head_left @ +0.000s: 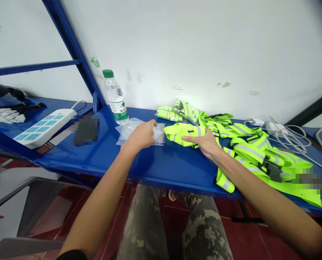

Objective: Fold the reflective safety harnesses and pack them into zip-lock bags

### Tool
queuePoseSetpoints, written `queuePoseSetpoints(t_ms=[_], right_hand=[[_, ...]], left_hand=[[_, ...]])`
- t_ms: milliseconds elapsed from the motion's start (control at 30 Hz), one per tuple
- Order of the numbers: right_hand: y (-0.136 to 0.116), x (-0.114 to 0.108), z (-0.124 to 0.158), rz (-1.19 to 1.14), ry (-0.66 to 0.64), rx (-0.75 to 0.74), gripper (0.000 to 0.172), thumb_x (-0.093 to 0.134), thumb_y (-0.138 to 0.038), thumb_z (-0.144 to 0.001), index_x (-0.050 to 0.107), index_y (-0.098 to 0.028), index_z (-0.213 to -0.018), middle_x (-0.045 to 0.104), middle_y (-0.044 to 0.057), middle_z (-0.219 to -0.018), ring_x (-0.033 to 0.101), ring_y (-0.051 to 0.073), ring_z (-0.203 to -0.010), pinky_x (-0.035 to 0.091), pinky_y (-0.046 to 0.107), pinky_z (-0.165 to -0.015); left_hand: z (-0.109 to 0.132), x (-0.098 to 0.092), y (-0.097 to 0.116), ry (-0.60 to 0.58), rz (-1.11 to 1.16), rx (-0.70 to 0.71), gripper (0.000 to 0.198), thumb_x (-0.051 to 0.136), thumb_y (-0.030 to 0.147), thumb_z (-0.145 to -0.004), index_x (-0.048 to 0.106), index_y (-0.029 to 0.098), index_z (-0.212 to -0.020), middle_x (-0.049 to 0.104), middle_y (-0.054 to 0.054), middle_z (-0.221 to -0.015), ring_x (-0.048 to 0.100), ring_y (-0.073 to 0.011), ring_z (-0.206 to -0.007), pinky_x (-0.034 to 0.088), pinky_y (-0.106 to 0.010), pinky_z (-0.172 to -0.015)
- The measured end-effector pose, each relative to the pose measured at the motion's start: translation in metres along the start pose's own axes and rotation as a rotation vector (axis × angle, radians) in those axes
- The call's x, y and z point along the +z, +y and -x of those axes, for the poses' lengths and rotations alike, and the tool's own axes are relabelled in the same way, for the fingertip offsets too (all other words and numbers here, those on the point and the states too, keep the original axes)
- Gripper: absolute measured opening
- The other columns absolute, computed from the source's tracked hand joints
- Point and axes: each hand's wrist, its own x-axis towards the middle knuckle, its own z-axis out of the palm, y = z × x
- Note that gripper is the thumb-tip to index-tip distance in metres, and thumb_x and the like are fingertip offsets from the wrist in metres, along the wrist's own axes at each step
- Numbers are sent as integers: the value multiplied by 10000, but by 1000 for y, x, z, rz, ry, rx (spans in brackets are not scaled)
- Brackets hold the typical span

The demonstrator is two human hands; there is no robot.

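My left hand (pixel 140 136) lies over a clear plastic zip bag (pixel 131 131) and appears to pinch it, with part of the bag hidden under my fingers. A rolled fluorescent yellow reflective vest (pixel 181 133) lies just to the right of the bag. My right hand (pixel 204 142) rests on the vest's right end with its fingers spread. A tangled heap of similar vests (pixel 255 153) lies to the right of my right hand, and my right forearm crosses its front. Two folded vests (pixel 177 111) sit at the back.
The items lie on a blue metal shelf (pixel 150 162) against a white wall. A water bottle (pixel 115 98), a power strip (pixel 43 128), white gloves (pixel 4 115), a blurred dark object (pixel 85 130) and white chargers with cables (pixel 282 135) share it. Camouflage-patterned trousers show below.
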Motion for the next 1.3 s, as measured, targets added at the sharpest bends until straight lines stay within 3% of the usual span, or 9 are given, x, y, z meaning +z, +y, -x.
queuePoseSetpoints(t_ms=[133,267,400,500,633,800,1133,1300], right_hand=[[-8,-7,-1,-89,17,-50,593,962,-242,-381,709,-152,-910,770,72,-958,738,266,-892,615,398,-841],[-19,-15,-2,-208,13,-15,570,953,-236,-413,713,-168,-926,775,56,-944,739,278,-897,630,399,-798],[-23,-20,-3,-205,54,84,519,948,-199,-415,715,-161,-877,774,62,-936,742,269,-815,648,375,-662],[-22,-20,-4,-179,82,110,528,950,-184,-396,709,-165,-865,773,67,-940,742,276,-802,650,368,-615],[-20,-20,-5,-155,127,95,592,953,-157,-354,696,-178,-887,773,58,-925,742,283,-771,651,380,-584],[-17,-21,-5,-119,147,89,517,947,-145,-356,689,-166,-803,769,74,-930,740,278,-819,659,380,-672],[-13,-21,-7,-24,218,57,521,940,-173,-349,653,-175,-784,760,66,-883,729,255,-739,629,357,-580],[-14,-21,-6,-48,169,-29,496,935,-173,-384,676,-166,-807,767,66,-913,740,254,-839,630,368,-764]], left_hand=[[-31,15,18,189,186,57,321,572,36,-655,660,198,-918,714,-51,-747,666,-246,-745,475,-325,-705],[-60,34,41,319,459,41,262,632,93,-653,655,180,-899,720,-57,-767,673,-218,-715,482,-294,-661],[-71,54,52,278,872,-58,328,643,99,-632,638,160,-954,720,-64,-797,652,-182,-638,447,-244,-534],[-70,62,52,285,1042,-129,342,711,139,-621,628,162,-952,718,-59,-817,661,-173,-677,482,-246,-573],[-65,62,52,352,1065,-145,299,736,204,-661,623,167,-935,718,-62,-847,682,-179,-753,526,-276,-669],[-61,62,56,446,945,-67,207,688,197,-719,612,174,-911,722,-55,-843,682,-168,-754,527,-278,-706],[-48,66,65,476,686,89,136,618,173,-780,627,196,-914,723,-33,-875,651,-140,-719,498,-257,-678],[-51,67,62,454,783,49,149,626,176,-765,620,180,-913,700,-33,-825,669,-154,-765,520,-258,-707]])
